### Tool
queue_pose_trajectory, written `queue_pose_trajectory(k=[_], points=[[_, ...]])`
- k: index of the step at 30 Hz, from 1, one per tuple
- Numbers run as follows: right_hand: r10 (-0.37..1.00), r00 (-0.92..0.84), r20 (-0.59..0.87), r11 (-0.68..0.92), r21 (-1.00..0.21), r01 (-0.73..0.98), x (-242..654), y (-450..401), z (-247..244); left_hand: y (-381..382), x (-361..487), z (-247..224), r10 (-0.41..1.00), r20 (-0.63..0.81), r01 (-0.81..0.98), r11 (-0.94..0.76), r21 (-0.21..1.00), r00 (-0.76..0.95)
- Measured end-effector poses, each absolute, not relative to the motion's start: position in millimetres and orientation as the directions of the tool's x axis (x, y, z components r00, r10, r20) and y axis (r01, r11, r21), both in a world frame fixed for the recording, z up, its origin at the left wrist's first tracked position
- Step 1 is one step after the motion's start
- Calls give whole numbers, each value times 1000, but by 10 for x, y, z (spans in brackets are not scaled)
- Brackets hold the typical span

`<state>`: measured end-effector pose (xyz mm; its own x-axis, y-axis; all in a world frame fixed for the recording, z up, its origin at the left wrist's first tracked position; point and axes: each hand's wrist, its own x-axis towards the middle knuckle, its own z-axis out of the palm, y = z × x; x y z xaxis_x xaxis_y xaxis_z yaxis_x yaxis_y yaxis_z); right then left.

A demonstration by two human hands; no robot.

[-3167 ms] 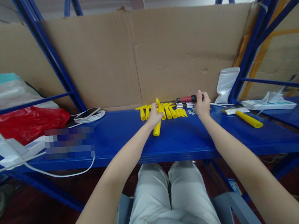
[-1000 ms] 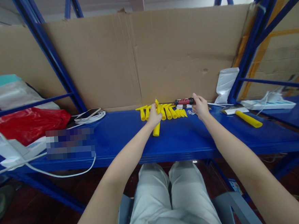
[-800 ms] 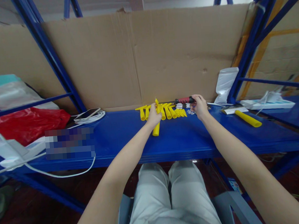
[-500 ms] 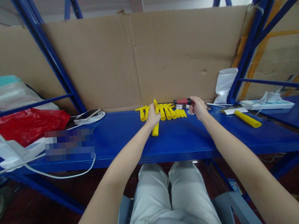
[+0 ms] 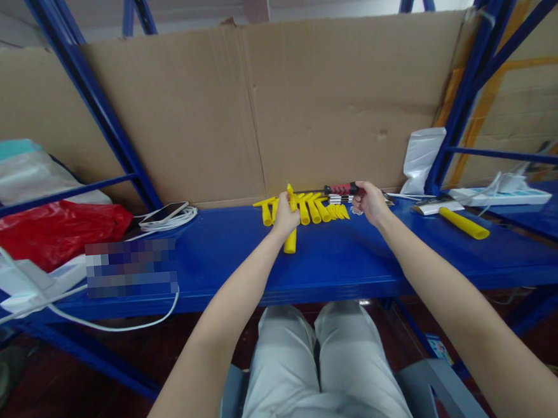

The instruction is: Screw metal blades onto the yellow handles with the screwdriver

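The right hand (image 5: 371, 204) has shifted slightly left, pinching the handle end of a screwdriver (image 5: 341, 189) pointing left. Far on the blue shelf (image 5: 224, 251), the left hand (image 5: 286, 217) grips a yellow piece (image 5: 289, 242) beside similar yellow parts (image 5: 314, 214).

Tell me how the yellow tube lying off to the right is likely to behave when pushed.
The yellow tube would probably roll, given its rounded sides. It may curve as it goes, since its near end looks wider. It might also slide easily, as the blue shelf looks smooth.
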<state>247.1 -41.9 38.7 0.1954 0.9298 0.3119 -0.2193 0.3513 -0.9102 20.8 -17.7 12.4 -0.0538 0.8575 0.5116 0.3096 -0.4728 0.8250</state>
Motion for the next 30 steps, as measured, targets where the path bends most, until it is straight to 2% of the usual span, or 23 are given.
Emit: queue_pose_trajectory(k=[9, 15, 23, 30], points=[[957, 102, 273, 288, -938, -192, 2460, -441, 355, -159, 192, 141, 853, 518, 304, -478, 824, -62], [929, 215, 300, 347, -910, -229, 2463, -423, 375, -216, 208, 151, 856, 514, 311, -475, 823, -52], [942, 210, 263, 297, -942, -154, 2400, -498, 374, -191, 206, 153, 857, 513, 299, -478, 826, -48], [918, 258, 302, 363, -901, -236, 2422, -453, 386, -187, 215, 136, 870, 489, 330, -446, 832, -56]])
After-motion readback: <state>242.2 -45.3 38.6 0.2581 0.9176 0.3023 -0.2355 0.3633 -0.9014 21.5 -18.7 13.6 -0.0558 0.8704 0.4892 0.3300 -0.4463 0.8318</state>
